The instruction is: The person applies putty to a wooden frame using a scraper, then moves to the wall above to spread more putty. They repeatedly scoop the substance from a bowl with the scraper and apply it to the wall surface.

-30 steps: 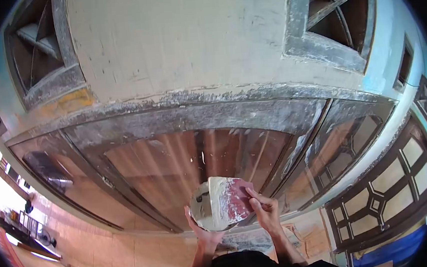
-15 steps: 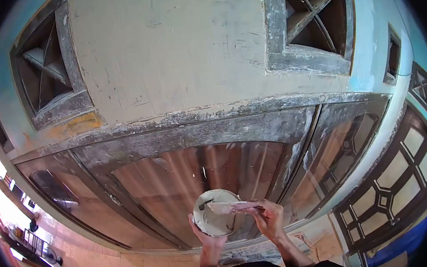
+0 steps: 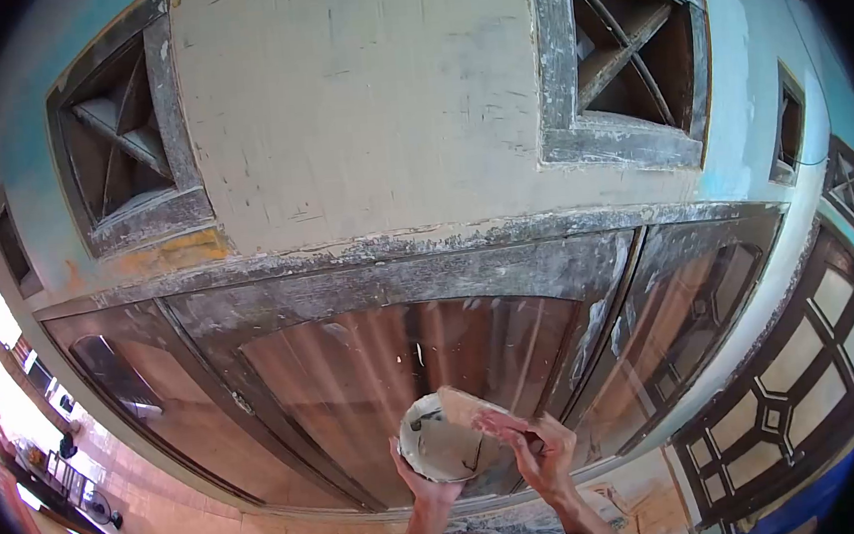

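My left hand (image 3: 427, 485) is closed around the lower left side of a round bowl (image 3: 410, 461) and holds it up in front of the glass. Pale, wet putty (image 3: 449, 446) lies in the bowl, with dark marks near its rim. In my right hand (image 3: 550, 450) is a putty knife (image 3: 477, 408), its broad flat blade smeared with whitish-pink putty. The blade slants up to the left, over the bowl's upper right edge. My fingers and thumb pinch its lower end and hide part of it.
Directly ahead stand wood-framed glass panels (image 3: 424, 358) under a scraped grey wooden rail (image 3: 428, 279). Above is a patchy wall (image 3: 364, 101) with cross-barred vent openings (image 3: 627, 45). A paned dark door (image 3: 788, 389) is at right; a tiled floor (image 3: 237, 533) lies below.
The putty knife has swung from nearly level across the bowl to a slant, its blade tip raised. My left hand still holds the bowl. The whole view has shifted slightly.
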Demonstrator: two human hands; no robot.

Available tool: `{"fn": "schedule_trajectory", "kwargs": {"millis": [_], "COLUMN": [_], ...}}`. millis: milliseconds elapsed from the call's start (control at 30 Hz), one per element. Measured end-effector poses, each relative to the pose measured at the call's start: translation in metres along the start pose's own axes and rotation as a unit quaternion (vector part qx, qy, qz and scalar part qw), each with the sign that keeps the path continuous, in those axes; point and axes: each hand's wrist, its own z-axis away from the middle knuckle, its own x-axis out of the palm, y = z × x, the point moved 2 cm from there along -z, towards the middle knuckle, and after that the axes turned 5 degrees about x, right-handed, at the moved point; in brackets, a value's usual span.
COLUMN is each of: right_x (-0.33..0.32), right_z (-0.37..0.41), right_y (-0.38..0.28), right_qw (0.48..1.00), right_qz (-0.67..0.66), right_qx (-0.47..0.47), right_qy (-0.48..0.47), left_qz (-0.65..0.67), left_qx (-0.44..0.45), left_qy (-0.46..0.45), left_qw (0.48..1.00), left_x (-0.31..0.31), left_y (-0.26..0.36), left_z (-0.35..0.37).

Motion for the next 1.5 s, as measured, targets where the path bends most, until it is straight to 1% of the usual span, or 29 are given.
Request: {"fn": "schedule_trajectory", "kwargs": {"millis": [67, 100, 167, 200, 267, 300, 367, 400, 467, 500, 567, 633, 700, 767, 800, 833, 867, 900, 967, 1033, 1100, 1167, 1233, 1333, 1467, 1500], "right_x": [0.001, 0.001, 0.002, 0.002, 0.006, 0.005, 0.003, 0.001, -0.003, -0.007, -0.020, -0.043, -0.065, -0.087, -0.094, -0.100, -0.105, -0.109, -0.116, -0.116, -0.110, -0.108, -0.105, -0.104, -0.094, -0.091], "right_z": [0.010, 0.012, 0.014, 0.014, 0.011, 0.011, 0.011, 0.009, 0.006, -0.002, -0.029, -0.071, -0.113, -0.158, -0.182, -0.203, -0.222, -0.240, -0.270, -0.287, -0.295, -0.303, -0.309, -0.311, -0.317, -0.315], "right_y": [0.016, 0.016, 0.019, 0.021, 0.029, 0.031, 0.032, 0.034, 0.035, 0.034, 0.027, 0.014, -0.013, -0.038, -0.040, -0.043, -0.046, -0.050, -0.053, -0.058, -0.067, -0.067, -0.069, -0.081, -0.093, -0.100], "right_qw": [0.995, 0.995, 0.976, 0.976, 0.957, 0.957, 0.968, 0.969, 0.977, 0.977, 0.951, 0.977, 0.979, 0.996, 0.999, 1.000, 1.000, 0.999, 0.997, 0.996, 0.994, 0.995, 0.992, 0.991, 0.992, 0.990], "right_qz": [0.013, 0.013, -0.088, -0.088, -0.178, -0.178, -0.163, -0.163, -0.136, -0.135, -0.273, -0.199, -0.193, -0.080, -0.037, 0.006, -0.010, -0.026, 0.032, 0.042, 0.059, 0.057, 0.062, 0.098, 0.084, 0.116], "right_qx": [0.092, 0.094, 0.193, 0.195, 0.223, 0.224, 0.183, 0.183, 0.148, 0.147, 0.135, 0.053, 0.051, 0.017, 0.003, -0.011, -0.026, -0.043, -0.069, -0.076, -0.082, -0.077, -0.089, -0.064, -0.061, -0.060], "right_qy": [-0.034, -0.034, -0.041, -0.042, -0.047, -0.047, -0.045, -0.044, -0.078, -0.077, -0.058, -0.059, -0.039, -0.025, -0.012, 0.000, -0.010, -0.021, -0.009, -0.026, -0.040, -0.039, -0.062, -0.068, -0.074, -0.055], "left_qz": [0.026, 0.026, 0.006, 0.007, 0.000, 0.000, 0.021, 0.021, 0.037, 0.037, 0.023, 0.022, 0.022, -0.092, -0.092, -0.059, -0.024, -0.023, -0.009, -0.002, -0.020, -0.004, 0.012, 0.010, 0.015, 0.014], "left_qx": [-0.007, -0.007, 0.006, 0.006, 0.003, 0.003, 0.003, 0.003, -0.004, -0.004, -0.008, -0.009, -0.008, 0.045, 0.045, 0.033, 0.022, 0.022, -0.008, -0.018, 0.003, -0.009, -0.021, -0.020, -0.012, -0.010], "left_qy": [0.005, 0.007, -0.009, -0.007, -0.042, -0.041, -0.031, -0.032, -0.028, -0.029, -0.022, -0.016, -0.013, -0.001, -0.003, -0.007, -0.011, -0.014, -0.016, -0.024, -0.045, -0.036, -0.028, -0.025, -0.023, -0.024], "left_qw": [1.000, 1.000, 1.000, 1.000, 0.999, 0.999, 0.999, 0.999, 0.999, 0.999, 0.999, 1.000, 1.000, 0.995, 0.995, 0.998, 0.999, 0.999, 1.000, 1.000, 0.999, 0.999, 0.999, 0.999, 1.000, 1.000], "left_x": [-0.010, -0.009, -0.002, -0.001, 0.003, 0.000, -0.005, -0.004, 0.000, 0.001, 0.002, -0.004, -0.003, 0.003, 0.003, 0.002, 0.002, 0.003, 0.003, 0.008, 0.012, 0.005, 0.001, 0.000, 0.001, 0.002], "left_y": [-0.001, -0.001, 0.001, 0.001, 0.001, 0.000, 0.000, 0.001, 0.003, 0.003, 0.004, 0.002, 0.000, 0.002, 0.003, 0.003, 0.003, 0.004, 0.006, 0.006, 0.007, 0.007, 0.006, 0.006, 0.005, 0.005], "left_z": [0.002, 0.004, 0.005, 0.006, 0.007, 0.009, 0.010, 0.010, 0.013, 0.013, 0.015, 0.016, 0.020, 0.026, 0.026, 0.025, 0.025, 0.025, 0.029, 0.032, 0.032, 0.032, 0.033, 0.033, 0.032, 0.033]}}
